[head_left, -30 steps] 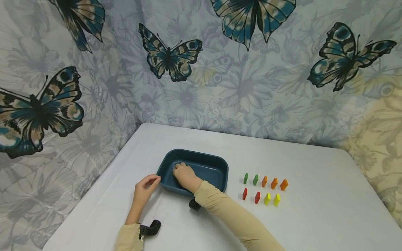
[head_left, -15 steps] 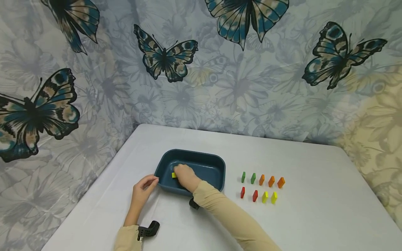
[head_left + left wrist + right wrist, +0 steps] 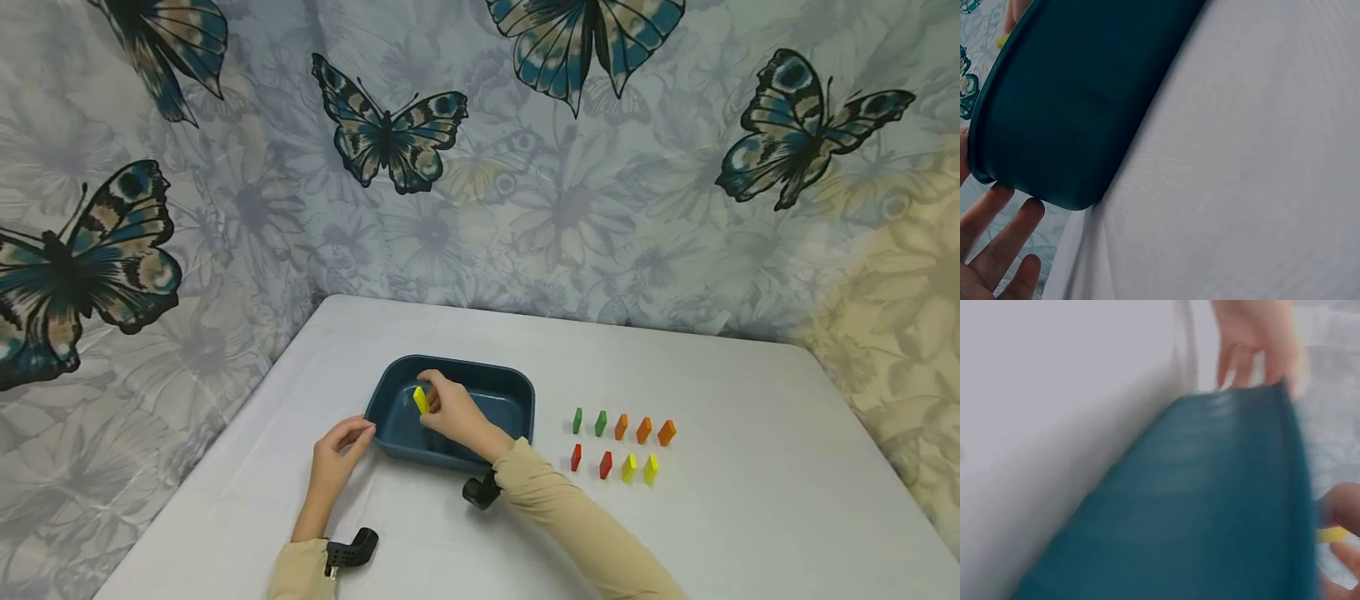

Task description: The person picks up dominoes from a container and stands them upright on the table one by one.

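Note:
A dark teal rectangular tub (image 3: 491,402) stands on the white table. My right hand (image 3: 459,410) is over its left half and pinches a small yellow block (image 3: 422,400) between thumb and fingers. At the tub's left front corner, my left hand (image 3: 337,454) pinches the rim. In the left wrist view, fingertips (image 3: 1034,209) of that hand touch the tub's outer wall (image 3: 1066,112), with the thumb at the rim. The right wrist view is blurred; the tub's side (image 3: 1197,500) fills much of it, and a bit of the yellow block (image 3: 1332,535) shows at the right edge.
Right of the tub, small upright blocks stand in two rows. Two green blocks (image 3: 601,423) and three orange blocks (image 3: 644,430) make the back row; two red blocks (image 3: 605,465) and two yellow blocks (image 3: 629,468) the front. A butterfly-patterned cloth (image 3: 525,250) hangs behind the table.
My right hand was down in the tub with the yellow block hidden, then partly showing; now it has risen with the block pinched. My left hand stays at the tub's corner.

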Demonstrator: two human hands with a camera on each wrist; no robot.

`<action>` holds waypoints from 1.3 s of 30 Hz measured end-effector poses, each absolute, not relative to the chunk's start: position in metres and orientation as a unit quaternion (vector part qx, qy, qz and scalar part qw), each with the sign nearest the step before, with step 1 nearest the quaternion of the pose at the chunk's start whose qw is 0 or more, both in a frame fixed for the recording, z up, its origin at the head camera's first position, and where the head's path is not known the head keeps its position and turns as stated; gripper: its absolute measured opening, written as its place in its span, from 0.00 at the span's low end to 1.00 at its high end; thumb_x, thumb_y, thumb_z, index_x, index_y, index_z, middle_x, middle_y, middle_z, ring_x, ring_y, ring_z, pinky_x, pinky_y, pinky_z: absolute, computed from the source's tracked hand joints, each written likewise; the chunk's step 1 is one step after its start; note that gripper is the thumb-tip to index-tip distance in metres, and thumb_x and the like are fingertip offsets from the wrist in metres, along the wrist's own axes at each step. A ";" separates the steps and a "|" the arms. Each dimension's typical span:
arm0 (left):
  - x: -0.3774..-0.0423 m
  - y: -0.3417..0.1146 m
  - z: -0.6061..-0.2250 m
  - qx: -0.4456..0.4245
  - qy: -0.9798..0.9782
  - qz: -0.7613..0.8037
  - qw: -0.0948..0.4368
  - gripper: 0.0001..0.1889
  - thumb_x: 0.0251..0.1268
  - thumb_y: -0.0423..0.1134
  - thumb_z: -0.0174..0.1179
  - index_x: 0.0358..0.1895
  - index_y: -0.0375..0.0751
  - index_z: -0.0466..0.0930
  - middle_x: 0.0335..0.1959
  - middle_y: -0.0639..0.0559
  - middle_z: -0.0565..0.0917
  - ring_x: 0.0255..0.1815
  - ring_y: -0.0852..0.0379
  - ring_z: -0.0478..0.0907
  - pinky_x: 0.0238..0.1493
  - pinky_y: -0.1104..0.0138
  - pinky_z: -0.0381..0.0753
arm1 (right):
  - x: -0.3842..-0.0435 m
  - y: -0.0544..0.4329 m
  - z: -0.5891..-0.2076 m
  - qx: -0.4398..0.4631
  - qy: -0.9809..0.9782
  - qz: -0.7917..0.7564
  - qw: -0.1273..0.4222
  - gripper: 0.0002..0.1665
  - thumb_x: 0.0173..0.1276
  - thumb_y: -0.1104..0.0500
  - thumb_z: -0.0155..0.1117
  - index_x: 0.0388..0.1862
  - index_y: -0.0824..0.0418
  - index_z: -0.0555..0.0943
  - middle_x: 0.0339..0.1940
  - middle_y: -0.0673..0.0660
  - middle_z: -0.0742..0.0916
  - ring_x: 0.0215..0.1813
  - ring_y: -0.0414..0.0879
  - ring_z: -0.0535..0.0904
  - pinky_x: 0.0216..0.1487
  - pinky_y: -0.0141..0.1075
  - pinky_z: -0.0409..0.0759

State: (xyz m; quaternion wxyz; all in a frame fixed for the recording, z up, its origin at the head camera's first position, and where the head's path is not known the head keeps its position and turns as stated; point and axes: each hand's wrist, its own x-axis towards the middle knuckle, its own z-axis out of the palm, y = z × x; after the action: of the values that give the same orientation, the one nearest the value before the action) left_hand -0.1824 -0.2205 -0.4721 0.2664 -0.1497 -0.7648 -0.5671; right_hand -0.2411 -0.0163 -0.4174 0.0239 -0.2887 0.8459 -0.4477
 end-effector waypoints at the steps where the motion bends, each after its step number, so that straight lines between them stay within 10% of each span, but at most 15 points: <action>1: -0.181 -0.219 -0.468 -0.150 -0.764 -0.567 0.267 0.04 0.53 0.23 0.60 0.33 0.25 0.78 0.37 0.30 0.78 0.32 0.55 0.79 0.37 0.79 0.75 | -0.240 -0.014 -0.415 -0.295 0.832 -0.469 0.026 0.27 0.55 0.72 0.62 0.55 0.66 0.69 0.33 0.56 0.78 0.34 0.45 0.77 0.33 0.27 0.77; 12: -0.179 -0.218 -0.470 -0.140 -0.772 -0.559 0.269 0.06 0.50 0.19 0.59 0.32 0.27 0.79 0.37 0.33 0.78 0.32 0.62 0.78 0.37 0.79 0.75 | -0.206 0.018 -0.380 -0.311 0.752 -0.579 0.036 0.20 0.64 0.74 0.50 0.55 0.72 0.64 0.36 0.69 0.75 0.36 0.63 0.77 0.38 0.38 0.80; 22: -0.173 -0.212 -0.454 -0.132 -0.773 -0.562 0.264 0.05 0.51 0.19 0.59 0.32 0.26 0.79 0.37 0.32 0.78 0.32 0.63 0.78 0.37 0.79 0.75 | -0.198 0.063 -0.402 -0.389 0.800 -0.451 -0.067 0.27 0.60 0.71 0.56 0.60 0.67 0.66 0.41 0.58 0.78 0.39 0.44 0.77 0.41 0.29 0.78; 39: -0.173 -0.213 -0.455 -0.147 -0.772 -0.555 0.272 0.06 0.51 0.18 0.58 0.33 0.26 0.79 0.37 0.31 0.78 0.32 0.66 0.76 0.37 0.80 0.74 | -0.158 0.130 -0.370 -0.327 0.789 -0.486 -0.186 0.29 0.44 0.83 0.61 0.49 0.76 0.69 0.29 0.64 0.80 0.30 0.52 0.78 0.30 0.42 0.82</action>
State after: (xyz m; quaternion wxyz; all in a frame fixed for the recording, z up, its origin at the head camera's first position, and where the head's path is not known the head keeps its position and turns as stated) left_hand -0.1732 -0.2130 -0.4551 0.2717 -0.1472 -0.7724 -0.5549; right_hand -0.1585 0.1300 -0.3700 -0.1860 -0.3266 0.7887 -0.4864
